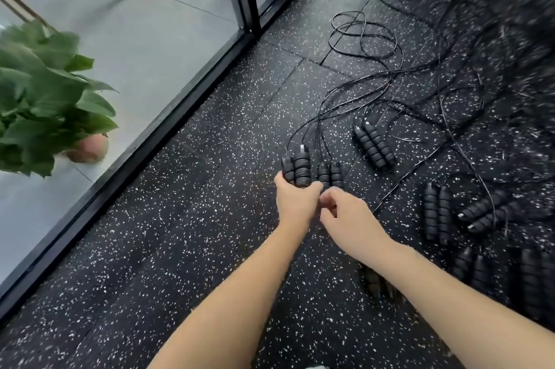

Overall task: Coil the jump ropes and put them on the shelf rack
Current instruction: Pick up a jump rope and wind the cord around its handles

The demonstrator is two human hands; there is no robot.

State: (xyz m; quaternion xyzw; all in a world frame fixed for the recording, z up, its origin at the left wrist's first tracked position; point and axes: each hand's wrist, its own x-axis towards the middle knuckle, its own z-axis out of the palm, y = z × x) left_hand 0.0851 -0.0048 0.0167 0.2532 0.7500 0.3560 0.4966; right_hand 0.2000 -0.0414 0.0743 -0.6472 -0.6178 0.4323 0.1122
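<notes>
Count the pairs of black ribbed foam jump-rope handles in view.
6, maybe more hidden or blurred: one pair gripped by the left hand, one by the right hand, four pairs on the speckled floor to the right.

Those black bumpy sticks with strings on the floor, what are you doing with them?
They are jump ropes. The left hand grips one pair of handles, and the right hand, fingers curled, reaches for the next pair beside it; whether it holds them is unclear. More handle pairs lie on the speckled floor, their cords loose and tangled. Nothing is coiled yet, and no shelf rack is in view.
</notes>
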